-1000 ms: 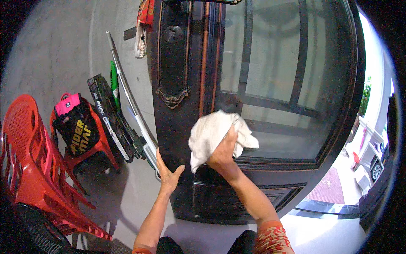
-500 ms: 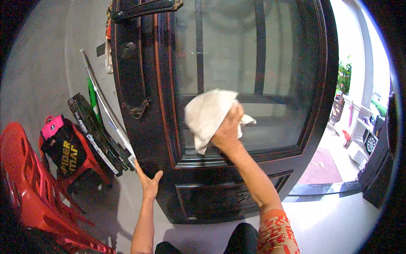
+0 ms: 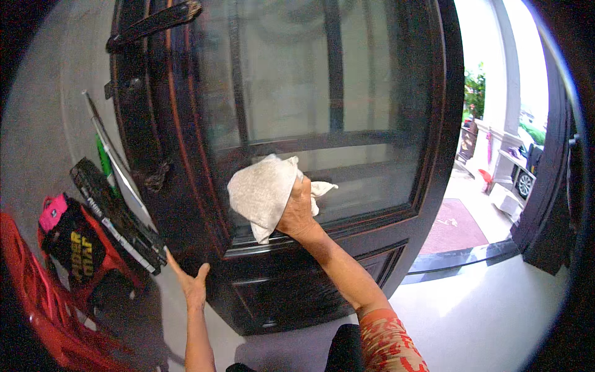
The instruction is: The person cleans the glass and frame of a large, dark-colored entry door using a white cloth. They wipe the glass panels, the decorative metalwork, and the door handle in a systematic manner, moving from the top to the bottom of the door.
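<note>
A dark wooden door (image 3: 180, 204) with a glass pane (image 3: 288, 74) fills the middle of the view. In my right hand (image 3: 299, 212) is a bunched whitish cloth (image 3: 261, 191), held against the lower left part of the glass. The cloth hides most of those fingers. Down at the door's left edge, my left hand (image 3: 193, 287) grips the door, its thumb sticking out on the near side and its other fingers partly hidden behind the edge. A dark door handle (image 3: 158, 26) juts out at the upper left.
Red plastic chairs (image 3: 37, 279) stand at the left, with a black and pink bag (image 3: 73, 242) on one. Against the wall lean a long black box (image 3: 114, 214), a green item (image 3: 105, 162) and a metal pole (image 3: 127, 180). At the right, a doorway leads outside to a reddish mat (image 3: 451, 226).
The view has swung so that the door appears farther left and lower. My right hand still has the cloth on the glass, and my left hand stays at the door's edge.
</note>
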`<control>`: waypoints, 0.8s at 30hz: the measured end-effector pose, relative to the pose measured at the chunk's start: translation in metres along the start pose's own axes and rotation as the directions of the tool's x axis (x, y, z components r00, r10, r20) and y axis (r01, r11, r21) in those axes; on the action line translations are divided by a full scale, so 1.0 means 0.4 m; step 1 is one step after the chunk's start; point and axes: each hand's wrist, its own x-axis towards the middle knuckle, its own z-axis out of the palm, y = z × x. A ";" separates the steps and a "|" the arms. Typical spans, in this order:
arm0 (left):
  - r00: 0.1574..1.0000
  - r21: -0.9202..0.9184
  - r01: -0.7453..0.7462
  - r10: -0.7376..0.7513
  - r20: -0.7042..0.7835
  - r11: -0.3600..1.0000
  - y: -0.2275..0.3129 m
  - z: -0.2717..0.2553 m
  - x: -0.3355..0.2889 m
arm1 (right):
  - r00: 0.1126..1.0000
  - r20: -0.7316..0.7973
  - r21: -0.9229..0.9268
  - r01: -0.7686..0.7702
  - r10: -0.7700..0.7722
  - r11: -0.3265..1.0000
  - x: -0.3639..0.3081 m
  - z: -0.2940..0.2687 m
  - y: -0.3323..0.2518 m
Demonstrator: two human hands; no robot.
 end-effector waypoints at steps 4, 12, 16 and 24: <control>0.999 -0.143 0.031 -0.027 0.031 0.989 0.015 0.010 -0.008 | 0.984 -0.041 -0.185 -0.176 0.171 0.967 0.004 -0.044 0.118; 0.999 -0.004 0.035 -0.035 0.028 0.999 0.010 0.004 -0.005 | 0.689 -0.375 0.563 -0.363 0.621 0.743 -0.009 -0.113 0.259; 1.000 0.004 0.014 -0.014 0.028 1.000 0.001 -0.004 -0.006 | 0.691 -0.353 0.910 0.098 0.631 0.402 -0.101 -0.074 0.360; 0.998 -0.032 -0.016 0.018 0.063 0.999 -0.009 0.006 0.005 | 0.642 -0.029 0.999 -0.009 0.766 0.045 -0.057 -0.002 0.189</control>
